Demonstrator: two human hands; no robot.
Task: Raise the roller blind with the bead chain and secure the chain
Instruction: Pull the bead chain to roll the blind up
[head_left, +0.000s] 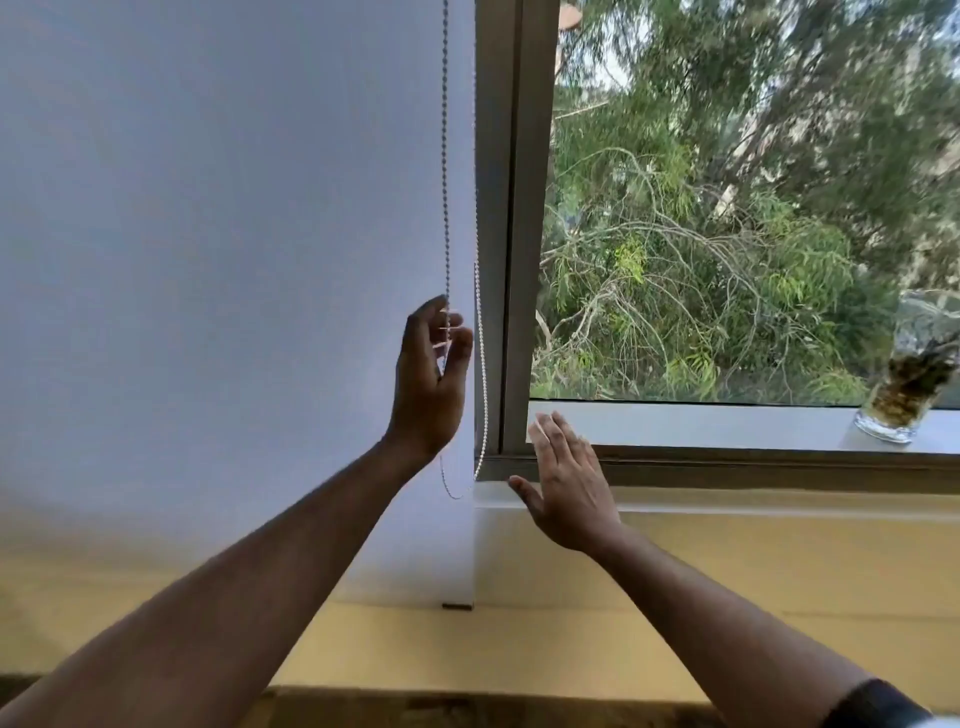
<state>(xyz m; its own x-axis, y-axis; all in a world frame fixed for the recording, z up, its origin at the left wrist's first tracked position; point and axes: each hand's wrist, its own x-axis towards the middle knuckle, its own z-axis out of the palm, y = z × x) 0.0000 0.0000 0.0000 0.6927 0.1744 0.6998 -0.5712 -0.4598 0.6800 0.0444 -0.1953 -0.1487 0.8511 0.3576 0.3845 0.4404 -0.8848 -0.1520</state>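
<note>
The white roller blind (223, 260) hangs fully down over the left half of the window, its bottom bar end (457, 605) below the sill. A bead chain (445, 156) runs down the blind's right edge and loops at the bottom near the sill. My left hand (431, 379) is raised at that edge, fingers and thumb pinched on the front strand of the chain. The back strand (480, 364) hangs free just to the right of it. My right hand (566, 483) is lower, flat and spread, holding nothing, in front of the window frame's bottom corner.
The grey window frame post (514, 208) stands right of the chain. A glass jar (904, 384) with plant matter sits on the white sill (701, 426) at the far right. Trees show through the bare pane. A yellow wall (727, 571) runs below.
</note>
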